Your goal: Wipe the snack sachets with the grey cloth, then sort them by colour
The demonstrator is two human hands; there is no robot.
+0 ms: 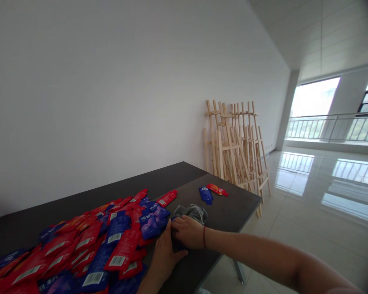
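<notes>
Right hand [187,232]: With a red cord [204,237] at the wrist, your fingers curl low over the dark table [178,175]; whether they are closed on anything, you cannot tell from this angle.
Left hand [164,254]: At eight o'clock from the right, your thumb and forefinger stand spread apart, the forefinger's tip just beside the right fingers.
Dark-blue item [179,246]: Mostly hidden under your hands, it shows in the gap between them, probably another pouch. If so, expect little weight and a soft middle; an edge would be your surest hold.
Grey cloth [192,210]: Crumpled at twelve o'clock, just beyond your right knuckles, it looks light and limp; pinch a raised fold.
Pouch pile [122,249]: Red and blue packs overlap from seven to ten o'clock, several barcodes up. Their shiny film is likely slick, so lift one by its free end lest its neighbours slide.
Lone blue pouch [205,196]: Flat at one o'clock, near a red pouch [216,189], it offers you a narrow neck, likely the stiffer grip; a hard squeeze mid-body could strain the seal.
</notes>
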